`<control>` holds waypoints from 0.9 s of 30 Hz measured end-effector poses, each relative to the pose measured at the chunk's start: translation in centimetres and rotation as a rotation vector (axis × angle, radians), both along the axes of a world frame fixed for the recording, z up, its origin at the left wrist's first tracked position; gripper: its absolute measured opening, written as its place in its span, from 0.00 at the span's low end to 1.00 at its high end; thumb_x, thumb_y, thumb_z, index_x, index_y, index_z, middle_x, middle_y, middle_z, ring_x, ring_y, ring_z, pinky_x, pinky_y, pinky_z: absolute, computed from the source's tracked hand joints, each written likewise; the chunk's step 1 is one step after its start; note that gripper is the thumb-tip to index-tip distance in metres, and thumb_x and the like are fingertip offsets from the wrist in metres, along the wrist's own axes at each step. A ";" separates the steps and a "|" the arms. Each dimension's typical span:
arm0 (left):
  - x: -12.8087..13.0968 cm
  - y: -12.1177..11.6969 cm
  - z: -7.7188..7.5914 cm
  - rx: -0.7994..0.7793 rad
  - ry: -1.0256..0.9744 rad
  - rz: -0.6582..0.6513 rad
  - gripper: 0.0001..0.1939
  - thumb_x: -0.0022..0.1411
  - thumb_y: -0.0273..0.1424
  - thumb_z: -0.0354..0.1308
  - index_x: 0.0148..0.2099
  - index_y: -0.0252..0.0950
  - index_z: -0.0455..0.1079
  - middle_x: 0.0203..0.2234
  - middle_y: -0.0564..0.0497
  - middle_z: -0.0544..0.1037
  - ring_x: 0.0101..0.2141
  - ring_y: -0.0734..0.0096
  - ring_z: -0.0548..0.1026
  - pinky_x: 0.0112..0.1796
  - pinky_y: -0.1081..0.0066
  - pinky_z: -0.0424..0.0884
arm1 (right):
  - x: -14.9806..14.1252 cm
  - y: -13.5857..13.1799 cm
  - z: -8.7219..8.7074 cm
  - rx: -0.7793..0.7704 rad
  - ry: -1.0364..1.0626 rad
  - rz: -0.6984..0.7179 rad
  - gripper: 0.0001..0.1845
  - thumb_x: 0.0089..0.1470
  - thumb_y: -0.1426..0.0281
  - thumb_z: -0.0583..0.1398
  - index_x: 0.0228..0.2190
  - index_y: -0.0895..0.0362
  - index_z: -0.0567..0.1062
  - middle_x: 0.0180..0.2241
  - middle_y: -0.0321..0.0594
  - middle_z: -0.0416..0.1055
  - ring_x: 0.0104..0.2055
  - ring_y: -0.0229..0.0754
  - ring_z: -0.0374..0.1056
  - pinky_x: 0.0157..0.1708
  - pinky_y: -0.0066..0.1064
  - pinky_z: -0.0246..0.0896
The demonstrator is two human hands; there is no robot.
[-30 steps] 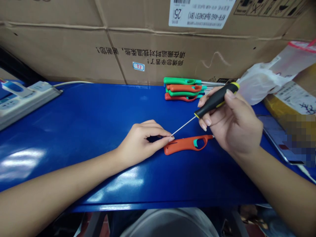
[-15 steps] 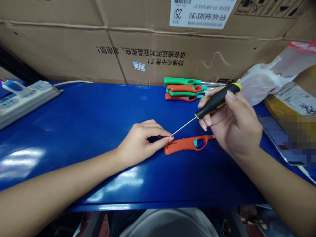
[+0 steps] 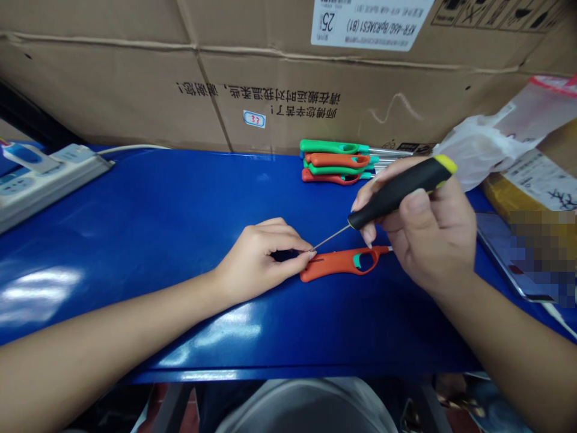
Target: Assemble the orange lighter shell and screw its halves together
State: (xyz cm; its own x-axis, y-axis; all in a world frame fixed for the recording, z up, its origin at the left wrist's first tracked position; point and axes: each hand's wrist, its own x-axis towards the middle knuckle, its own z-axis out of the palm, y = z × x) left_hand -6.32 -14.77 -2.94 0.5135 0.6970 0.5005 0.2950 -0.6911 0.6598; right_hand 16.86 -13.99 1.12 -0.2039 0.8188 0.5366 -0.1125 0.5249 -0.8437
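An orange lighter body (image 3: 342, 263) with a teal trigger lies on the blue table (image 3: 157, 228). My left hand (image 3: 261, 258) rests beside its left end, thumb and forefinger pinched together at the tip of a screwdriver; whatever they pinch is too small to see. My right hand (image 3: 428, 231) is closed round the black and yellow handle of the screwdriver (image 3: 396, 189), whose thin shaft slants down and left to my left fingertips.
Several green and orange lighter bodies (image 3: 336, 162) are stacked at the back against a large cardboard box (image 3: 225, 72). A power strip (image 3: 40, 177) sits at the far left. Plastic bags (image 3: 496, 141) and a tablet or tray (image 3: 509, 252) lie on the right.
The screwdriver handle has tilted flatter and shifted slightly right in my right hand. My left hand and the orange lighter have stayed in place.
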 end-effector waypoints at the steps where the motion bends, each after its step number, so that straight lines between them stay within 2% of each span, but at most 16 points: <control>1: 0.0 0.0 0.0 -0.002 0.004 -0.001 0.03 0.65 0.26 0.67 0.41 0.35 0.82 0.34 0.50 0.85 0.34 0.73 0.80 0.40 0.71 0.74 | 0.0 -0.2 0.1 0.026 -0.017 0.010 0.09 0.66 0.60 0.61 0.45 0.50 0.75 0.36 0.37 0.76 0.30 0.39 0.72 0.22 0.31 0.69; 6: 0.1 0.1 0.1 -0.005 0.031 -0.014 0.02 0.64 0.28 0.68 0.40 0.37 0.81 0.35 0.52 0.85 0.35 0.72 0.79 0.43 0.68 0.73 | -0.4 -0.9 0.3 0.073 -0.105 -0.003 0.09 0.64 0.61 0.62 0.44 0.49 0.75 0.37 0.38 0.78 0.24 0.36 0.69 0.20 0.31 0.68; 7: 0.1 0.1 0.1 -0.008 0.044 -0.007 0.05 0.63 0.30 0.69 0.42 0.37 0.81 0.36 0.51 0.85 0.37 0.70 0.79 0.44 0.67 0.73 | -0.5 -1.0 0.3 0.074 -0.107 -0.007 0.08 0.64 0.61 0.62 0.44 0.49 0.76 0.37 0.38 0.78 0.22 0.35 0.68 0.20 0.32 0.68; 10: 0.1 -0.1 0.1 -0.037 0.133 0.015 0.23 0.55 0.39 0.75 0.51 0.36 0.79 0.44 0.47 0.83 0.43 0.62 0.78 0.48 0.61 0.72 | -1.1 -1.3 0.8 0.054 -0.075 -0.042 0.08 0.64 0.59 0.62 0.42 0.47 0.76 0.36 0.37 0.77 0.19 0.35 0.65 0.17 0.33 0.63; 12: 0.0 -0.3 0.2 -0.055 0.219 0.013 0.30 0.53 0.44 0.74 0.54 0.35 0.77 0.46 0.45 0.82 0.45 0.58 0.77 0.49 0.58 0.71 | -1.6 -1.5 1.5 0.026 -0.056 -0.108 0.07 0.64 0.58 0.62 0.40 0.47 0.76 0.33 0.36 0.76 0.19 0.36 0.64 0.14 0.33 0.59; 15: -0.4 -0.5 0.2 -0.040 0.324 0.003 0.23 0.58 0.42 0.71 0.53 0.38 0.79 0.44 0.48 0.82 0.44 0.58 0.76 0.48 0.58 0.68 | -2.5 -2.0 2.8 -0.045 -0.086 -0.201 0.06 0.62 0.58 0.64 0.37 0.47 0.76 0.30 0.35 0.74 0.19 0.36 0.64 0.12 0.32 0.55; 18: -0.5 -0.7 0.2 -0.023 0.349 -0.003 0.15 0.62 0.37 0.68 0.50 0.39 0.80 0.41 0.50 0.81 0.42 0.62 0.75 0.45 0.61 0.67 | -3.3 -2.6 3.6 -0.123 -0.154 -0.206 0.07 0.63 0.59 0.63 0.36 0.48 0.76 0.29 0.34 0.72 0.17 0.35 0.62 0.12 0.31 0.53; 23: 0.0 -0.9 0.2 -0.021 0.367 -0.010 0.16 0.63 0.39 0.68 0.51 0.37 0.81 0.37 0.49 0.79 0.40 0.63 0.74 0.42 0.64 0.67 | -3.6 -2.9 2.5 -0.059 -0.146 -0.163 0.05 0.65 0.60 0.62 0.39 0.46 0.76 0.29 0.33 0.72 0.18 0.34 0.58 0.15 0.32 0.55; 27: 0.3 -0.9 0.1 -0.003 0.383 -0.002 0.17 0.63 0.39 0.68 0.51 0.37 0.81 0.36 0.49 0.78 0.39 0.63 0.73 0.40 0.64 0.66 | -3.2 -2.6 1.7 0.025 -0.181 -0.208 0.06 0.64 0.59 0.62 0.38 0.47 0.77 0.32 0.38 0.74 0.27 0.42 0.69 0.25 0.37 0.69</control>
